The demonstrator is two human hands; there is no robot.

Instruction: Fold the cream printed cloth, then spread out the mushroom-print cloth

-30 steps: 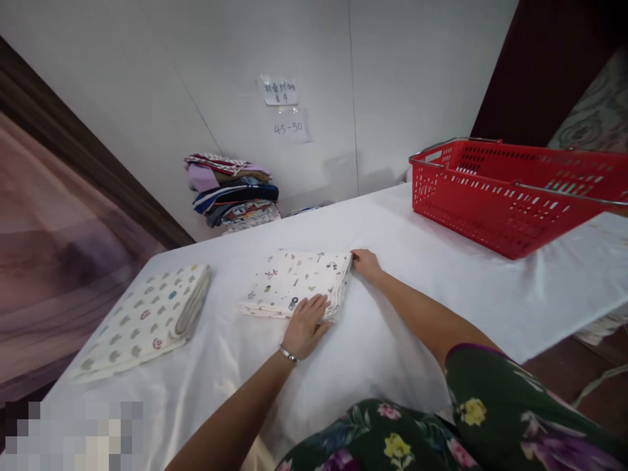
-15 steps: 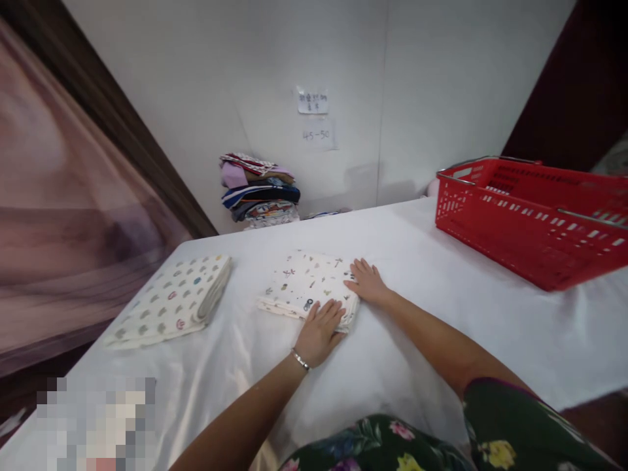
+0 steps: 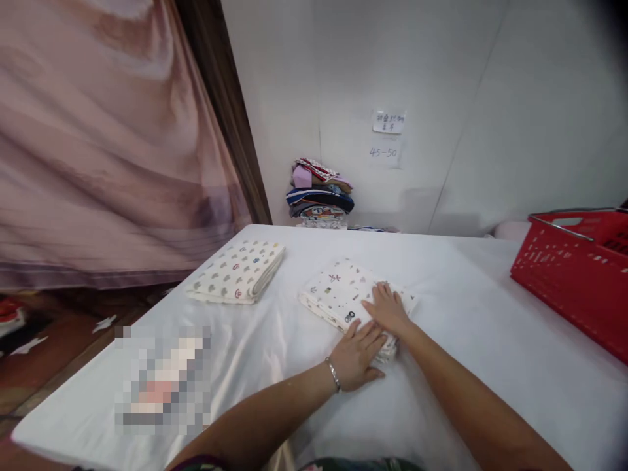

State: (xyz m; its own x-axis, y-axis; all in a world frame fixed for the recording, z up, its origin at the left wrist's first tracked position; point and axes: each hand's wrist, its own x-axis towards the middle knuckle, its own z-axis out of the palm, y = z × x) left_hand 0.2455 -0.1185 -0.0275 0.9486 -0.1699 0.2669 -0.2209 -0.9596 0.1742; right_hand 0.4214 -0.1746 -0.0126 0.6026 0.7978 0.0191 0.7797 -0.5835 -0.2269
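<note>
A folded white cloth (image 3: 338, 284) with small printed figures lies on the white-covered table. My left hand (image 3: 357, 356), with a silver bracelet at the wrist, rests flat across its near edge, fingers spread. Pressed flat on the cloth's right part is my right hand (image 3: 390, 311), fingers stretched out and close to the left fingertips. Some of the cloth is hidden beneath both hands. To the left lies a second folded cloth (image 3: 240, 271), cream with rows of grey shapes and a few coloured ones, touched by neither hand.
A red shopping basket (image 3: 574, 281) stands on the table's right side. Against the wall, beyond the far edge, is a stack of folded clothes (image 3: 321, 196). A pixelated object (image 3: 164, 379) lies at the front left. A pink curtain (image 3: 112, 144) hangs on the left.
My view has turned left, so things appear farther right. My right hand has moved from the cloth's right edge onto its top, nearer my left hand.
</note>
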